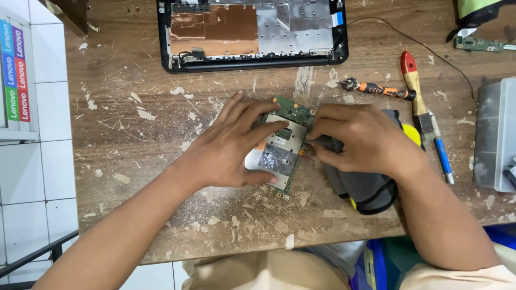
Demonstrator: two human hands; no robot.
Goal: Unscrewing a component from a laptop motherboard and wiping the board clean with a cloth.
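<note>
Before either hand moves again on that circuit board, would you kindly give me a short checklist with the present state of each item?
1. Circuit board lies flat on the wooden table: ok.
2. Left hand steadies the board, fingers on its metal shield: ok.
3. Right hand grips the board's right edge: cannot tell, fingertips hidden.
4. Screwdriver within reach beside the brush: ok.
5. Laptop shell apart from the board: ok.
</note>
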